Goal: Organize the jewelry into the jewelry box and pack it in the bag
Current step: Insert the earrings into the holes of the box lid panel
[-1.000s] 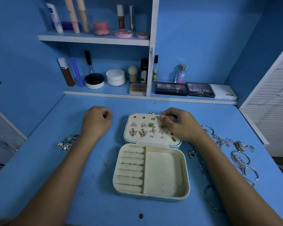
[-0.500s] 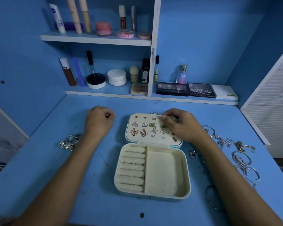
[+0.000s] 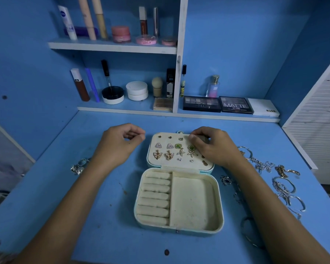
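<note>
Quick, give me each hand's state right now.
Left hand: fingers curled, pinching something too small to identify.
Right hand: fingers curled on the jewelry box lid; whether it holds anything cannot be told.

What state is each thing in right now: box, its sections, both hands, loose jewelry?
Jewelry box: open, lid flat.
Lid panel: earrings pinned on.
Ring rolls: bare.
Tray compartment: bare.
Left hand: fingertips pinched; contents unclear.
Right hand: fingers curled on lid.
Bracelets: loose on table.

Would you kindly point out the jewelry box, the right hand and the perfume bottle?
jewelry box (image 3: 220,204): head view, right rim.
right hand (image 3: 215,147): head view, back of hand.
perfume bottle (image 3: 213,88): head view, glass body.
</note>
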